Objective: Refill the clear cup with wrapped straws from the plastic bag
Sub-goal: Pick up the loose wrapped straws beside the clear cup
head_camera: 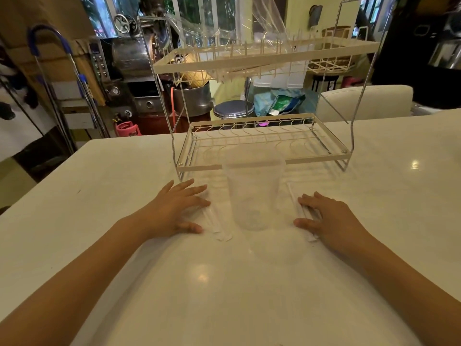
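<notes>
The clear cup (253, 196) is seen upright on the white table (374, 196), mouth upward, just before the 2-tier wire rack (262, 141). Wrapped straws (215, 221) are laid flat at both sides, long axes running away from the person. They are pressed by the left hand (174, 208) and right hand (331, 218), fingers straight, nothing gripped.

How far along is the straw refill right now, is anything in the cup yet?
Done: white paper-wrapped straws are out, lying flat on the white table; the clear plastic bag sits on the cream wire rack's top shelf. In hand: left hand and right hand rest flat on straws either side. Left: the tall clear plastic cup looks empty, so all filling remains.
</notes>
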